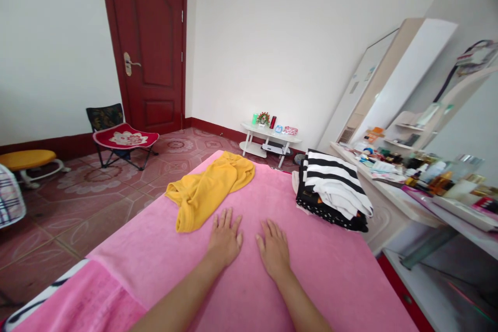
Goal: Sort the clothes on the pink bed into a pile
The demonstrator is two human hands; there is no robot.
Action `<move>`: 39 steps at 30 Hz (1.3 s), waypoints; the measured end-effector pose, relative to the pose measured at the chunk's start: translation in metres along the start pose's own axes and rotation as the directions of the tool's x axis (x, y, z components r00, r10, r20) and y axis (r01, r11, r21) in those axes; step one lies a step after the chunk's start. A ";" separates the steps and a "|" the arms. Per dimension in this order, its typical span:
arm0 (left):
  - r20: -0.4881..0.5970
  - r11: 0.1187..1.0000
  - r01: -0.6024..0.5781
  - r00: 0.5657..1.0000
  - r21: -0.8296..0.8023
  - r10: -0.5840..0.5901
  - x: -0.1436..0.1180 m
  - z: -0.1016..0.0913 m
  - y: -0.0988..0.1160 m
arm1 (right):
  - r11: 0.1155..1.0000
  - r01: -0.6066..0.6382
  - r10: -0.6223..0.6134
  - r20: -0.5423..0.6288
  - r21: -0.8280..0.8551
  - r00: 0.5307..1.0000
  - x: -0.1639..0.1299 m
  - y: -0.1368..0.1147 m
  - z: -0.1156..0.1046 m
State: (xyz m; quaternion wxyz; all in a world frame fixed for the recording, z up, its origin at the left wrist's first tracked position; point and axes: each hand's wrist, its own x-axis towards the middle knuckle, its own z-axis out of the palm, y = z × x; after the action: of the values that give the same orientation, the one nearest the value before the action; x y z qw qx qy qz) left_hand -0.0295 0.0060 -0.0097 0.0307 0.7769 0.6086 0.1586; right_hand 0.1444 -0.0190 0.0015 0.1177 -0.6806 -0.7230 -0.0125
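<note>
My left hand [224, 238] lies flat on a pink bed cover [241, 290], its fingers spread and pointing away from me. Just beyond its fingertips is a crumpled yellow garment [208, 189], apart from the hand. To the right, my right hand [274, 249] also rests palm down on the cover with its fingers stretched out. Neither hand holds anything. A stack of folded clothes sits on the bed's right side, with a black-and-white striped garment [334, 179] on top and a black dotted garment [330, 215] beneath it.
Along the right stands a dressing table [418, 212] crowded with bottles. A low white table [272, 135] with small items is beyond the bed. A folding chair [126, 137] and a yellow-topped stool [27, 158] stand on the tiled floor at left, near a red door [150, 36].
</note>
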 end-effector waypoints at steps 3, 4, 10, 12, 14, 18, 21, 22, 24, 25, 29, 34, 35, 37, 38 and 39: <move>-0.025 1.000 -0.008 1.000 0.003 0.009 0.001 0.000 -0.001 | 0.988 0.141 -0.141 0.007 0.063 0.990 0.001 0.011 -0.011; -0.027 1.000 -0.008 1.000 0.004 0.008 0.002 -0.001 -0.002 | 0.976 0.194 -0.196 0.011 0.099 0.980 0.007 0.019 -0.020; -0.037 1.000 0.016 0.999 0.013 -0.015 0.004 0.001 0.000 | 0.993 0.105 -0.070 -0.444 0.053 0.893 0.088 0.129 -0.105; -0.042 1.000 0.021 0.999 0.016 -0.021 0.004 0.000 0.000 | 0.988 -0.141 0.155 -0.562 0.069 0.813 0.115 0.175 -0.126; -0.038 1.000 0.021 0.999 0.017 -0.021 0.004 -0.001 0.001 | 0.930 -0.343 0.357 -0.538 0.131 0.763 0.132 0.214 -0.134; -0.047 1.000 0.023 0.999 0.011 -0.022 0.004 -0.002 0.001 | 0.868 -0.445 0.496 -0.377 0.219 0.782 0.141 0.262 -0.123; -0.058 1.000 0.014 0.998 0.003 -0.014 0.004 -0.002 0.001 | 0.863 -0.429 0.502 -0.353 0.267 0.789 0.141 0.272 -0.114; -0.062 1.000 0.012 0.998 0.001 -0.012 0.004 -0.002 0.001 | 0.856 -0.437 0.513 -0.342 0.277 0.787 0.141 0.272 -0.114; -0.068 1.000 0.011 0.998 -0.005 -0.012 0.004 -0.002 0.000 | 0.849 -0.447 0.522 -0.320 0.282 0.790 0.139 0.270 -0.118; -0.070 1.000 0.012 0.997 -0.009 -0.013 0.004 -0.002 0.000 | 0.850 -0.445 0.520 -0.312 0.283 0.795 0.138 0.268 -0.123; -0.084 0.999 0.011 0.996 -0.034 -0.014 0.003 -0.002 -0.001 | 0.879 -0.397 0.468 -0.317 0.265 0.825 0.133 0.246 -0.150; -0.119 0.988 -0.002 0.993 -0.154 -0.016 0.000 -0.004 -0.002 | 0.935 -0.163 0.275 -0.354 0.316 0.894 0.119 0.158 -0.201; -0.126 0.976 -0.005 0.992 -0.215 -0.022 -0.001 -0.006 -0.002 | 0.922 -0.084 0.236 -0.377 0.378 0.895 0.109 0.131 -0.211; -0.156 0.908 -0.014 0.986 -0.418 -0.056 -0.003 -0.010 -0.006 | 0.852 0.059 0.152 -0.354 0.520 0.923 0.078 0.073 -0.228; -0.178 0.823 -0.015 0.978 -0.567 -0.105 -0.004 -0.014 -0.008 | 0.794 0.084 0.102 -0.267 0.602 0.958 0.058 0.044 -0.234; -0.186 0.697 -0.014 0.967 -0.717 -0.172 -0.004 -0.017 -0.012 | 0.736 0.096 0.007 -0.150 0.670 0.989 0.035 0.018 -0.236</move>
State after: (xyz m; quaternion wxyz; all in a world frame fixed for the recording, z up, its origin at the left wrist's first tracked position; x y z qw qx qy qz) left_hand -0.0465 0.0024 0.0026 0.2621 0.6522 0.5318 0.4724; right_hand 0.1965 -0.0252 0.2355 0.4072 -0.5713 -0.6843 0.1989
